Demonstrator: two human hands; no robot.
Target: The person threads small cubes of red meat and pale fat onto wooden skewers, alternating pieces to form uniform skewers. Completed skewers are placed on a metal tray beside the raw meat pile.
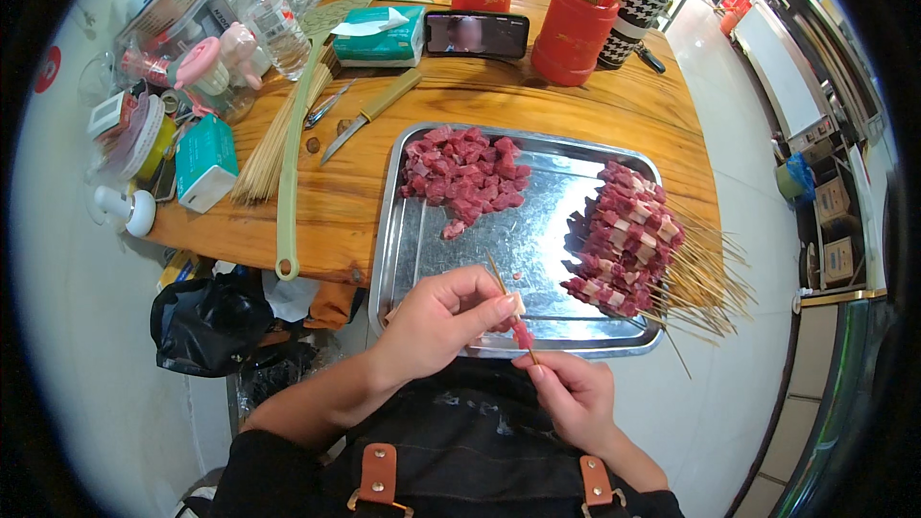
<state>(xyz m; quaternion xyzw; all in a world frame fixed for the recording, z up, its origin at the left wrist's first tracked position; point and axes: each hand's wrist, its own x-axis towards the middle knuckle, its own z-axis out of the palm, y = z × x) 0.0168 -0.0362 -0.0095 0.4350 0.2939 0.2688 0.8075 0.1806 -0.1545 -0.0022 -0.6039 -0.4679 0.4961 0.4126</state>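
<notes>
Over the near edge of a metal tray (pixel 432 259), my left hand (pixel 450 320) pinches a pale piece of fat (pixel 519 304) on a thin wooden skewer (pixel 496 270). Red meat (pixel 522 335) sits on the skewer just below it. My right hand (pixel 572 392) grips the skewer's lower end. Its bare tip points up and away from me. A heap of raw meat cubes (pixel 468 173) lies at the tray's far left. Loaded skewers of red meat and pale fat (pixel 626 244) are piled at the right, their sticks jutting over the rim.
A knife (pixel 374 111), a bundle of bare skewers (pixel 277 140) and a green fly swatter (pixel 289 187) lie left of the tray on the wooden table (pixel 324 230). Behind stand a phone (pixel 476 34), a tissue pack (pixel 381 39) and red skewer holders (pixel 575 36).
</notes>
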